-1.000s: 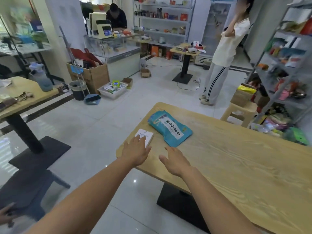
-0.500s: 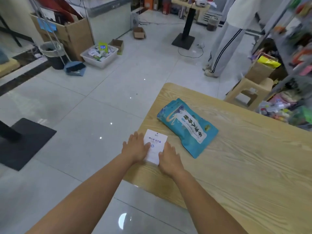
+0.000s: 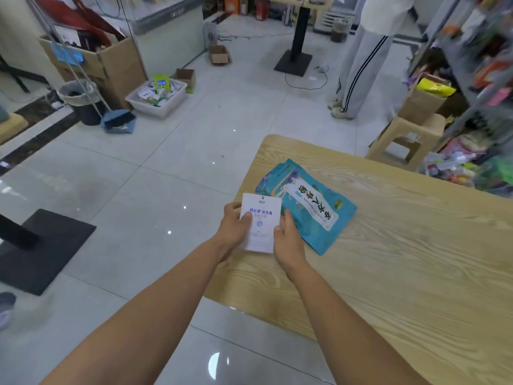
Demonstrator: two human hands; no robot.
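Note:
A small white box with blue print (image 3: 261, 215) is held up between both hands over the near left corner of a light wooden table (image 3: 402, 259). My left hand (image 3: 234, 229) grips its left edge, thumb lying on the printed face. My right hand (image 3: 287, 240) holds its right edge, thumb against the side. Just right of the box a teal pouch with a white label (image 3: 311, 204) lies flat on the table.
A person in striped grey trousers (image 3: 361, 56) stands beyond the table. A beige plastic stool (image 3: 402, 140) and stocked shelves (image 3: 477, 79) are at the right. On the tiled floor to the left are a white bin of packets (image 3: 156, 97), cardboard boxes, a waste bin and a black table base (image 3: 39, 251).
Both hands closed in on the white box and raised it off the table, tilting its printed face toward me. The camera dipped down and nearer. The teal pouch stayed put.

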